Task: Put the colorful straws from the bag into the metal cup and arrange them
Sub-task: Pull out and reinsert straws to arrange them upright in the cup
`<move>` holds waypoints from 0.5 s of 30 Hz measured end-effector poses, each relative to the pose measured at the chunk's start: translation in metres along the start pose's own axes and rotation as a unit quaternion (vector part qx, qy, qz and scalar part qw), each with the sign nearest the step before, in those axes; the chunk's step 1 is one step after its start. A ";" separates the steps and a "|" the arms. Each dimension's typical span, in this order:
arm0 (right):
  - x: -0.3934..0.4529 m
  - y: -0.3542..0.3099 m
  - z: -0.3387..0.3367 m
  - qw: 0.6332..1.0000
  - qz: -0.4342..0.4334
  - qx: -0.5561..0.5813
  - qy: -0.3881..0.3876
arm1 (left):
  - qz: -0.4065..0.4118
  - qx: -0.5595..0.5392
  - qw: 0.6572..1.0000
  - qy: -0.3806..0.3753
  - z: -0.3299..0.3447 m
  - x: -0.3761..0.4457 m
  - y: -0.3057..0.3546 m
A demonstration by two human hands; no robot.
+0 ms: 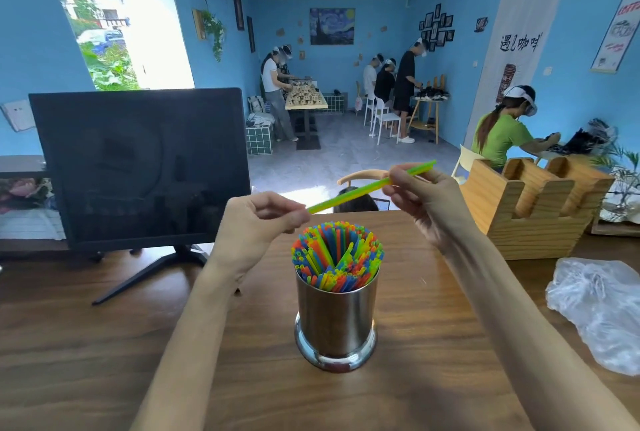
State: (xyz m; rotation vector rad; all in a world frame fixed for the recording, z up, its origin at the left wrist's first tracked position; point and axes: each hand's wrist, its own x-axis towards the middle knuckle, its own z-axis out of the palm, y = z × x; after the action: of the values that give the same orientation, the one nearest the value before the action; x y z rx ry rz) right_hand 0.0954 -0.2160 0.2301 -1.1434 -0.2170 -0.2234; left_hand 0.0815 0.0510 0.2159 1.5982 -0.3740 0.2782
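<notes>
Right above the metal cup, both hands pinch one green straw: the left hand at its lower end, the right hand near its upper end; the cup, packed with colorful straws, stands on the wooden surface, the plastic bag well to its right

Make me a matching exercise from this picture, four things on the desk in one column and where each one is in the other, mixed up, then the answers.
Things
1. green straw
2. metal cup
3. plastic bag
4. monitor

Places
A. lying crumpled at the table's right edge
B. standing at the left, screen dark
C. held in the air between both hands
D. upright in the middle of the table, full of colorful straws

Pairs: 1-C, 2-D, 3-A, 4-B
</notes>
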 end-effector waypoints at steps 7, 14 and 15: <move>0.002 0.005 0.013 0.983 -0.154 -0.096 0.034 | -0.022 0.139 0.979 -0.148 -0.005 0.000 -0.013; -0.003 0.017 0.016 0.935 -0.146 -0.318 -0.056 | -0.171 0.226 0.958 -0.034 -0.016 -0.002 -0.025; -0.004 0.023 0.018 0.924 -0.138 -0.352 -0.065 | -0.185 0.231 0.955 -0.033 -0.012 -0.002 -0.024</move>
State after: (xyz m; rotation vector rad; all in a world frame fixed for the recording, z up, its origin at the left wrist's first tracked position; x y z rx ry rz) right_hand 0.0970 -0.1900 0.2166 -1.8478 -0.4378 -0.5025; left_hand 0.0899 0.0640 0.1936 2.1030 -0.0495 0.0205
